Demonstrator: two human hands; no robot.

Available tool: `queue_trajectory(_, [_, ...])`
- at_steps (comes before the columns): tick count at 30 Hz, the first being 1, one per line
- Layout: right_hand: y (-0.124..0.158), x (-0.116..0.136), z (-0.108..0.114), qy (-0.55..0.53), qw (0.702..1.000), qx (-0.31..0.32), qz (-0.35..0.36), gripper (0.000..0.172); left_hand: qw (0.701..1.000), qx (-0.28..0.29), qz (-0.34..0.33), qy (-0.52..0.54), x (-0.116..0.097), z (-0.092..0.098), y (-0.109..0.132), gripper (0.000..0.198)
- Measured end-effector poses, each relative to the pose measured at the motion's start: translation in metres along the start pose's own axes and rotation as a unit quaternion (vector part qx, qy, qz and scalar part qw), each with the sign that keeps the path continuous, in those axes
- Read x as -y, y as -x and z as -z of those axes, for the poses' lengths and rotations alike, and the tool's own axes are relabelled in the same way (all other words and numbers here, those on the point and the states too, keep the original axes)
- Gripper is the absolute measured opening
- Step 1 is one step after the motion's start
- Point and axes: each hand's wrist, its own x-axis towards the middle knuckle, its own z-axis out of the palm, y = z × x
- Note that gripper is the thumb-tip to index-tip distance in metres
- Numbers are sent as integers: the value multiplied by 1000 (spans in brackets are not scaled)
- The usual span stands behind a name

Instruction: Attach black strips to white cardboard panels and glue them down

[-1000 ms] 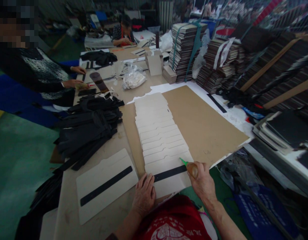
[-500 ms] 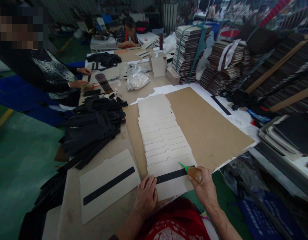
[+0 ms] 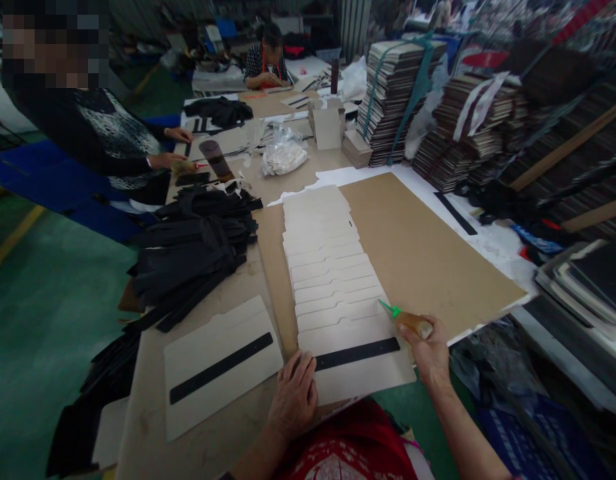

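Note:
My right hand (image 3: 431, 353) grips a squeeze bottle (image 3: 412, 323) of amber liquid with a green nozzle, its tip pointing left above the overlapping beige panels (image 3: 333, 267). On the nearest panel (image 3: 358, 383) lies a black strip (image 3: 358, 355). My left hand (image 3: 295, 387) rests flat at that strip's left end, its fingers stretched forward and close together. To the left lies a separate beige panel (image 3: 203, 347) bearing another black strip (image 3: 221, 368).
A heap of black strips (image 3: 198, 233) covers the table's left side. Brown board (image 3: 428, 247) lies under the panels. Tied stacks of sheets (image 3: 393, 100) stand at the back right. A co-worker (image 3: 108, 133) stands at left; another person (image 3: 265, 67) sits farther back.
My right hand has moved right with the bottle, off the strip's right end, and the bottle now lies more level. My left hand stays on the panel. The camera view has shifted slightly.

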Motion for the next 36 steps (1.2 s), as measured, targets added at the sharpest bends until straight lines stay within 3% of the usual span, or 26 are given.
queue_trajectory(5, [2, -1, -1, 127, 989, 15, 74, 52, 1000, 2, 4, -3, 1, -2, 1, 46])
queue_trajectory(8, [10, 5, -4, 151, 981, 65, 107, 46, 1000, 10, 0, -4, 2, -3, 2, 46])
queue_trajectory(11, [14, 13, -4, 166, 974, 96, 119, 42, 1000, 16, 3, -5, 2, -3, 3, 47])
queue_trajectory(17, [17, 21, -4, 213, 965, 89, 126, 40, 1000, 9, 5, 7, 0, 0, 1, 47])
queue_trajectory(23, [34, 29, -17, 200, 958, 159, 130, 42, 1000, 7, 9, 11, 0, 0, 1, 47])
queue_trajectory(29, [35, 33, -16, 215, 958, 142, 124, 42, 1000, 15, 17, 11, -1, -1, 2, 45])
queue_trajectory(36, [50, 38, -31, 198, 950, 183, 157, 37, 999, 33, 22, 20, -3, 3, 0, 47])
